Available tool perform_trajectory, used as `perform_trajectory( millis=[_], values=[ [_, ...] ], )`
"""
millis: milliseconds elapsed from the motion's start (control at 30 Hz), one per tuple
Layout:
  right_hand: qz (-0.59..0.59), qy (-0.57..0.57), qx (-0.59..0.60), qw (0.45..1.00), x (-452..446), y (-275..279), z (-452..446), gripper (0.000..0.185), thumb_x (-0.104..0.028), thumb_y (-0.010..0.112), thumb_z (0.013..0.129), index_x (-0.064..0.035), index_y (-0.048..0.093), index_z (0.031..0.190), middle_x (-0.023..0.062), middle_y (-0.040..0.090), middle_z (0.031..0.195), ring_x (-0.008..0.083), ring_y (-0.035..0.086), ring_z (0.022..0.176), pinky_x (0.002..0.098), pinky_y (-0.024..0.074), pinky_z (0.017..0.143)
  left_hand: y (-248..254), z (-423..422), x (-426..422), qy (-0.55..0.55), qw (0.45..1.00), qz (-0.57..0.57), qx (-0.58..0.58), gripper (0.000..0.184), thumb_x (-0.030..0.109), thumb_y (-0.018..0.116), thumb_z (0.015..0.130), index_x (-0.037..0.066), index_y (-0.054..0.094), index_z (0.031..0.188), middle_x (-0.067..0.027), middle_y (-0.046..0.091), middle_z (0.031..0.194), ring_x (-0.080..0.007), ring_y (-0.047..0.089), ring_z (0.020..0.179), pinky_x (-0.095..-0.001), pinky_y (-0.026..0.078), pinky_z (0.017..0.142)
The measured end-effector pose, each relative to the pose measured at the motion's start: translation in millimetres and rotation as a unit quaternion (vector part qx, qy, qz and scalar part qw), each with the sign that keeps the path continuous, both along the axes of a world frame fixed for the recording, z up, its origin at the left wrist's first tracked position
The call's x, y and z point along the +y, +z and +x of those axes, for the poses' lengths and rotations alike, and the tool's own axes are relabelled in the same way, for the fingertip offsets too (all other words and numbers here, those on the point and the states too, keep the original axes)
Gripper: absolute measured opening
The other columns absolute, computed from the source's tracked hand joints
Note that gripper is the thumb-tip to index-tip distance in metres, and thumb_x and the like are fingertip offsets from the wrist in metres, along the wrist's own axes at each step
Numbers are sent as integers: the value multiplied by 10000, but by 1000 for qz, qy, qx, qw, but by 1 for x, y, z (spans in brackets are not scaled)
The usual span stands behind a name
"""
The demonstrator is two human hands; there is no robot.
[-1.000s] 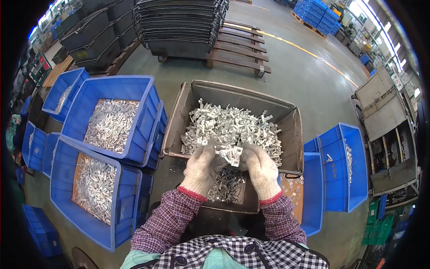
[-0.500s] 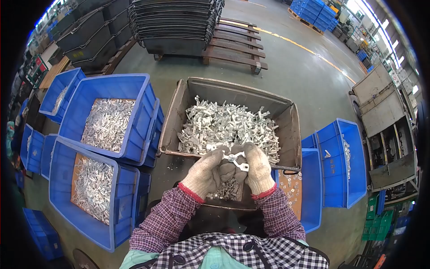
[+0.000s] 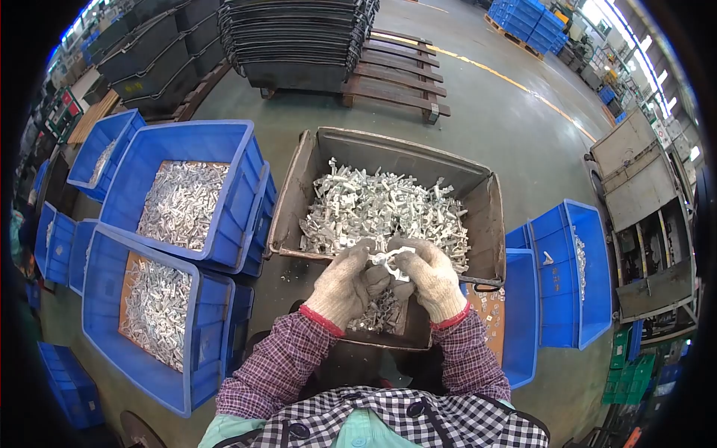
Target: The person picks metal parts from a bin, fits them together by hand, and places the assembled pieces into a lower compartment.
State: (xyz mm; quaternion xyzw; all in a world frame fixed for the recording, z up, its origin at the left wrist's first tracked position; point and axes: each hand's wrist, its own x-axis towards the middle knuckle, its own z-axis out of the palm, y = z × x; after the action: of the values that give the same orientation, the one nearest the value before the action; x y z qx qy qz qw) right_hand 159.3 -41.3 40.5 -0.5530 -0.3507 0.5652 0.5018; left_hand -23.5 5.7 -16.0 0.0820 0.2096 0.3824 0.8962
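The gloved left hand (image 3: pixel 342 287) and gloved right hand (image 3: pixel 435 278) cover parts of the silvery metal piece (image 3: pixel 391 258) between them, so its full outline cannot be told. The picture's bottom edge cuts off the checked apron (image 3: pixel 478 423); the top edge, the stacked dark bins (image 3: pixel 299 45). Small bits (image 3: pixel 489 302) beside the right sleeve (image 3: pixel 470 358) are too tiny to identify.

the held part (image 3: pixel 386 258) looks bright metal, blue bins (image 3: pixel 554 295) smooth plastic.
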Motion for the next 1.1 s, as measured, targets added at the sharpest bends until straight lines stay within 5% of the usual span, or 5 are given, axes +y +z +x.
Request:
perform_trajectory(
  millis=[333, 500, 867, 1000, 1100],
  values=[
    [-6, -20, -162, 987, -2, 8, 10, 369, -198, 670, 956, 4, 713, 1261, 124, 730, 1185, 176, 671, 1088, 305, 521, 960, 8, 12, 1, 20, 997, 27, 68, 424, 220, 575, 1058, 38, 499, 1434, -132, 639, 1256, -263, 724, 956, -427, 597, 847],
    [-19, -241, -126, 962, -55, 36, 84, 372, -186, 680, 953, 33, 686, 1253, 112, 723, 1001, 157, 699, 779, 278, 556, 655, -5, 17, 3, 32, 988, 71, 133, 493, 240, 662, 1004, 50, 507, 1431, -110, 658, 1154, -288, 709, 866, -456, 568, 804],
    [-303, -284, -578, 702, -188, -107, 262, 473, -449, 672, 939, -5, 737, 1089, 159, 714, 826, 222, 681, 612, 365, 569, 638, -21, 16, 18, 32, 987, 71, 139, 396, 292, 698, 1011, 50, 569, 1296, -70, 607, 988, -209, 587, 745, -347, 455, 618],
    [-225, -360, -326, 845, -125, -22, 185, 358, -343, 692, 950, -8, 712, 1073, 95, 670, 756, 200, 628, 561, 341, 524, 572, -18, 8, 24, 51, 983, 64, 165, 366, 281, 689, 1015, 62, 585, 1288, -63, 616, 1015, -221, 595, 754, -346, 463, 621],
    [-60, -103, -449, 886, -96, 2, 132, 314, -319, 699, 945, -52, 724, 1109, 110, 681, 900, 214, 675, 725, 341, 548, 655, -17, 10, 24, 37, 985, 71, 151, 433, 295, 705, 998, 94, 575, 1359, -73, 653, 1162, -282, 671, 886, -431, 532, 771]
  ],
)
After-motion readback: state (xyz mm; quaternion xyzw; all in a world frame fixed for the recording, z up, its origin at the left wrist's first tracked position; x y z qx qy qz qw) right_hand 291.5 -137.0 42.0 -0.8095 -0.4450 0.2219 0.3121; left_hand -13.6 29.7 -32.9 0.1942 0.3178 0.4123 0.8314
